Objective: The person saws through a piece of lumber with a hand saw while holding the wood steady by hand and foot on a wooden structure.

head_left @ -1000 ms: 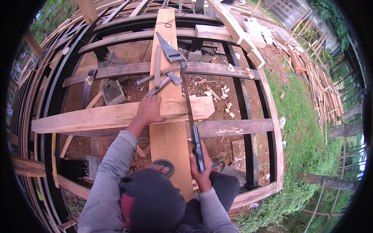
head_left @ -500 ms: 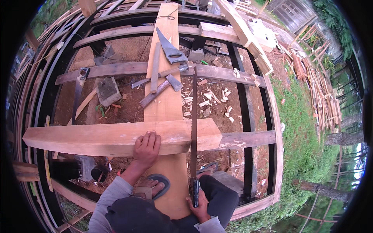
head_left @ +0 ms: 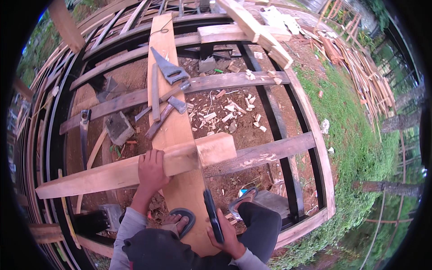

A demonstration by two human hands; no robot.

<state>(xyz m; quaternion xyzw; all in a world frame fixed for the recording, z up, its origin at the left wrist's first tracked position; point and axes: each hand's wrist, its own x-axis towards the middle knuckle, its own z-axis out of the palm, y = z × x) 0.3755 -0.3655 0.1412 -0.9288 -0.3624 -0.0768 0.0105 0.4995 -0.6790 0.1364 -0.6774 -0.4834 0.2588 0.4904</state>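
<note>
Timber beam lies crosswise over plank, both ends past it. L hand, nearer, grasps beam @ plank's L edge; R hand clenched on handsaw @ plank's R edge, blade approx. perp. to beam.

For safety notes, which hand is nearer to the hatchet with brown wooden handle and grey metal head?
Left. The left hand, on the pale wooden beam, is just short of the hatchet; the right hand, holding the black saw handle, is farther back.
</note>
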